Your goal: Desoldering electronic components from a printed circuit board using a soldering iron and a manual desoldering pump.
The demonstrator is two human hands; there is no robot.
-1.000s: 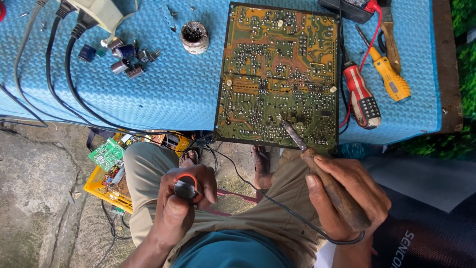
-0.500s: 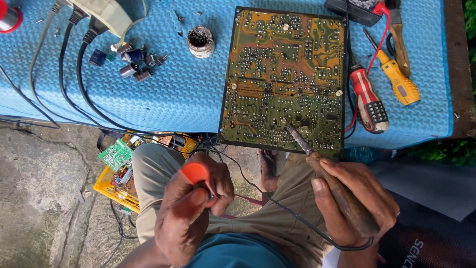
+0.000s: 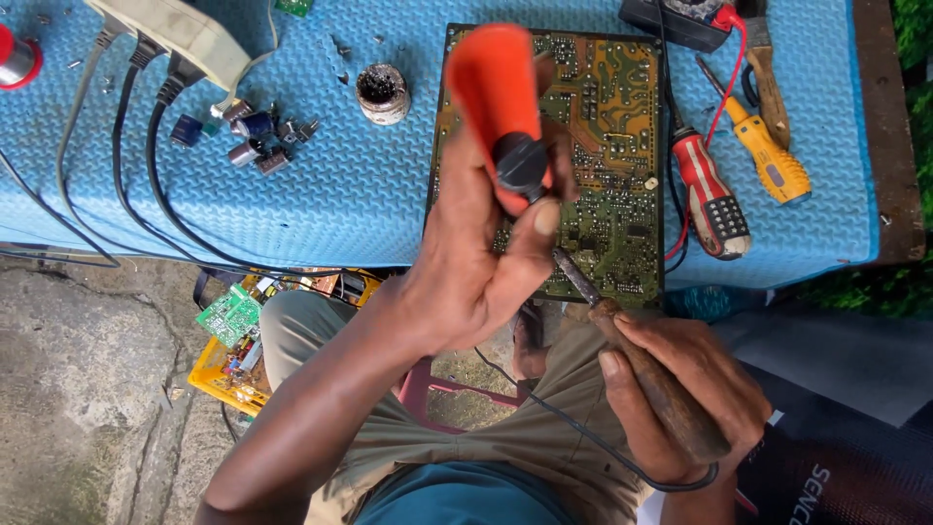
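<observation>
- Two hands are busy over the near edge of our counter (image 3: 321, 209), which is covered with a blue textured mat.
- Our left hand (image 3: 476, 262) is closed around an orange suction pump (image 3: 494, 87), thumb near its black round button, and holds it upright above the circuit board (image 3: 612, 146).
- Our right hand (image 3: 680, 384) is wrapped tight around the wooden handle of a soldering iron (image 3: 641, 365); its metal tip slants up to the near edge of the circuit board, just beside the left thumb.
- A black cord (image 3: 573, 423) runs from the soldering iron's handle across our lap.
- We see the circuit board lying flat on the mat, its soldered side up, partly hidden by the pump and the left hand.
- To the right of it lie a red and black screwdriver (image 3: 712, 199) and a yellow screwdriver (image 3: 768, 160), close together.
- To the left sit a small round tin (image 3: 382, 93) and a cluster of loose capacitors (image 3: 248, 136), well apart from the hands.
- Black cables (image 3: 131, 194) hang from a power strip (image 3: 185, 34) over the counter's near edge.
- Below the counter, a yellow tray (image 3: 219, 374) with a green board stands on the ground beside our knee.
</observation>
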